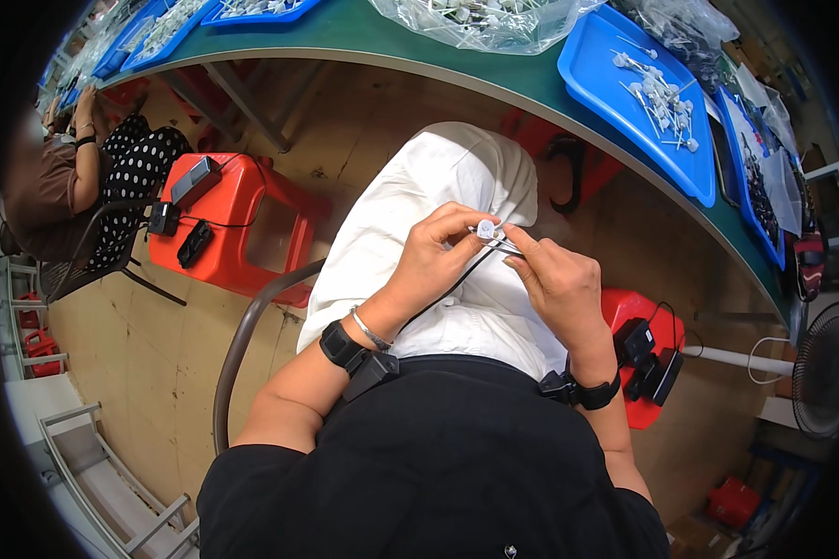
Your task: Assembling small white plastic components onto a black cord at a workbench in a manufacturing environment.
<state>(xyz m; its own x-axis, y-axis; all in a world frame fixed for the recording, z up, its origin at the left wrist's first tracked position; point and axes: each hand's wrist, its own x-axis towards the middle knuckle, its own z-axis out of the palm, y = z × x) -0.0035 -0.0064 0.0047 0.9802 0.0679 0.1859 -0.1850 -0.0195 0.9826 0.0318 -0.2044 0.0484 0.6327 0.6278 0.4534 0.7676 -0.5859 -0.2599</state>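
Observation:
Above my lap, my left hand (435, 253) pinches a small white round-headed plastic piece (486, 229) between thumb and fingers. Close on its right, my right hand (561, 279) has thumb and forefinger pressed together around thin pale stems or wires that run from beside the piece. Whether these stems belong to the same piece is too small to tell. Similar white pieces with thin stems (660, 96) lie loose in a blue tray (598, 121) on the green table (345, 42), ahead and to the right.
A clear bag of white parts (489, 23) sits on the table ahead. Red stools holding black devices stand at my left (242, 200) and right (615, 307). A fan (820, 373) is at far right. Another person (56, 186) sits at far left.

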